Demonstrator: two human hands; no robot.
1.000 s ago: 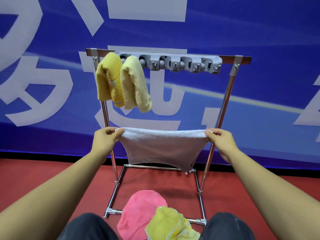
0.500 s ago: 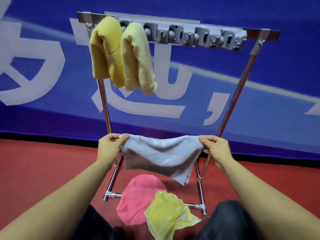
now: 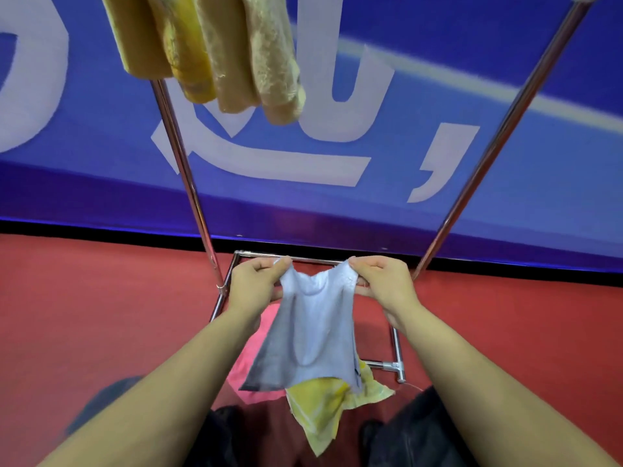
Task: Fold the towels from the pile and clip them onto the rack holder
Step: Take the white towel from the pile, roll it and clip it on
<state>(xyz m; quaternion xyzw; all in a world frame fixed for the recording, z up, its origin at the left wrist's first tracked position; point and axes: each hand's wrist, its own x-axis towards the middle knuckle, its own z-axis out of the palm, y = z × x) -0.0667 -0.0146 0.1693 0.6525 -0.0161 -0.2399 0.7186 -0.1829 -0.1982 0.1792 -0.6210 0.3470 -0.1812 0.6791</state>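
Observation:
A white towel (image 3: pixel 313 335) hangs between my hands, low in front of the rack. My left hand (image 3: pixel 254 286) pinches its upper left corner and my right hand (image 3: pixel 384 284) pinches its upper right corner, the two hands close together so the cloth sags in a fold. Two yellow towels (image 3: pixel 209 48) hang from the top of the metal rack (image 3: pixel 188 183); the clip bar is out of frame. On the floor below lie a pink towel (image 3: pixel 253 358) and a yellow towel (image 3: pixel 323 412), partly hidden by the white one.
The rack's two slanted uprights and its base frame (image 3: pixel 397 362) stand on a red floor (image 3: pixel 101 315). A blue banner with white characters (image 3: pixel 337 163) runs behind. My dark-trousered knees (image 3: pixel 418 433) sit at the bottom edge.
My hands have come together, from wide apart to close, so the white towel folds and hangs longer. The view has tilted down; the rack's top bar has left the frame.

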